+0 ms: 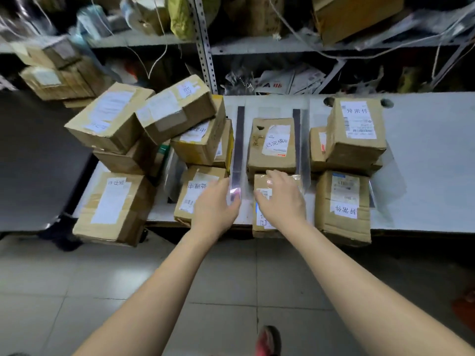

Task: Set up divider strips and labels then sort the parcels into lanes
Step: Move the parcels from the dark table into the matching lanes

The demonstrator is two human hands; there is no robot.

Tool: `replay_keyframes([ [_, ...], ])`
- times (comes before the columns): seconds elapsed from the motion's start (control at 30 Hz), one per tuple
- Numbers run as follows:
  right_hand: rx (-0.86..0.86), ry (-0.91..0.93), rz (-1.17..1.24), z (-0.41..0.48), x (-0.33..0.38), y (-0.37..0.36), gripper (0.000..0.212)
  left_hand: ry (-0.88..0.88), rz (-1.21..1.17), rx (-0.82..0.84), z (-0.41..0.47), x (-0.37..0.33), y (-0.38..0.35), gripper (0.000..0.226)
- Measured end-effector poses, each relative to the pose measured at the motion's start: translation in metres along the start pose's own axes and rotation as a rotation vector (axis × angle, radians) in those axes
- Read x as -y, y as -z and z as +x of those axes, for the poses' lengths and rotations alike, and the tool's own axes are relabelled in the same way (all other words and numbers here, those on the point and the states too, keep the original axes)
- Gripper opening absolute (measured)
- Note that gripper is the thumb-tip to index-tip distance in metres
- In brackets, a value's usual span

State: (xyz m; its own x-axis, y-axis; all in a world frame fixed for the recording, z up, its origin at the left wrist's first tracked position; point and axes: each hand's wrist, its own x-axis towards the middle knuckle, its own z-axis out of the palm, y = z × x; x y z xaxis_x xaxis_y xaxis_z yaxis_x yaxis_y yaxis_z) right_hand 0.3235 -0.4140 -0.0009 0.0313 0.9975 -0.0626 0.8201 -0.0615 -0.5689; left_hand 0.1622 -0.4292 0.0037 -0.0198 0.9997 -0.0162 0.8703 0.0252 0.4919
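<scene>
Forearms (154, 291) reach to counter (424, 170) | left hand (216, 205): fingers pinch near end of strip (237, 140) | right hand (281, 199): fingers flat, relaxed on parcel (262, 218), just right of strip, overhanging counter edge | risk: tugged strip skews lane; pressed parcel may tip off.

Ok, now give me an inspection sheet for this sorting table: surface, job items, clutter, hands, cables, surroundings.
Surface: white table, parcels over its left and middle.
Job's things: left divider strip and right divider strip laid front to back; labelled parcels beside them.
Clutter: parcel pile leaning at the left end.
Hands: left hand at left strip's near end, grip unclear; right hand flat on small parcel.
Cables: white cords hang by the shelving.
Surroundings: metal shelving with bags, boxes; tiled floor.
</scene>
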Motion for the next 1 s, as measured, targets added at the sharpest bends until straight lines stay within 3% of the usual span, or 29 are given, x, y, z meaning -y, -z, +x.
replay_keyframes([
  [0.1, 0.009, 0.194, -0.030, 0.016, 0.058, 0.003, 0.054, 0.017, 0.172, -0.110, 0.011, 0.031, 0.061, 0.044],
  [0.4, -0.065, 0.511, -0.176, 0.033, 0.237, -0.023, 0.047, 0.039, 0.391, -0.244, 0.016, 0.155, 0.212, 0.060],
  [0.63, -0.106, 0.548, -0.299, 0.044, 0.385, -0.094, 0.048, 0.018, 0.442, -0.307, 0.031, 0.297, 0.324, 0.066],
  [1.0, 0.051, 0.460, -0.331, 0.109, 0.542, -0.215, 0.062, 0.105, 0.516, -0.161, 0.095, 0.485, 0.407, 0.068],
])
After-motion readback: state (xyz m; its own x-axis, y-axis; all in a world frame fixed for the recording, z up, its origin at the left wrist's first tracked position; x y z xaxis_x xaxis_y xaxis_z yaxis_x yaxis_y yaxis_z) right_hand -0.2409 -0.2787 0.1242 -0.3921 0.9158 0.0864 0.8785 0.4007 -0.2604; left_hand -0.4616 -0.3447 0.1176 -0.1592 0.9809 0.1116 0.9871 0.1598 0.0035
